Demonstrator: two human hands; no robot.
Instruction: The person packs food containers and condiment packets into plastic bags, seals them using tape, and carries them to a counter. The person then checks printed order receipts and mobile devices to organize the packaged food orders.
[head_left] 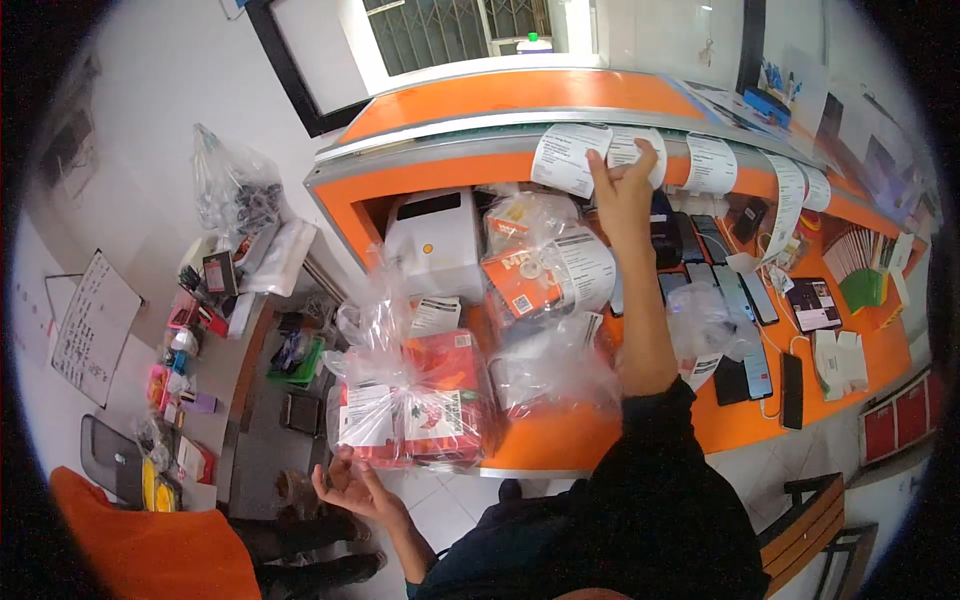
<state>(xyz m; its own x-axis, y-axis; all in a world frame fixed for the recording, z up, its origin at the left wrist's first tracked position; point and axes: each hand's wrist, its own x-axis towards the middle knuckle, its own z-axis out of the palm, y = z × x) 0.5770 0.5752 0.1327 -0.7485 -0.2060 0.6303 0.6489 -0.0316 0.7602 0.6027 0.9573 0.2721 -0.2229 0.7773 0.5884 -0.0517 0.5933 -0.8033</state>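
Note:
My right hand (624, 190) is raised to the orange counter's upper ledge, its fingers apart against the printed paper slips. One slip (568, 160) hangs tilted beside my index finger, and another slip (648, 143) lies partly behind the fingers. My left hand (360, 492) is low and holds nothing, with its fingers spread and slightly curled. Just above it sits a red parcel (450, 362) wrapped in clear plastic, gathered into a knot on top, with white labels on its front. Whether my left fingertips touch the wrapping, I cannot tell.
Beside the red parcel are a clear-bagged bundle (550, 370), an orange box (520, 278) and a white printer (435, 245). Several phones, a tablet (815, 303) and cables occupy the counter's right. More slips (711, 163) hang along the ledge. A person in orange (150, 540) is at lower left.

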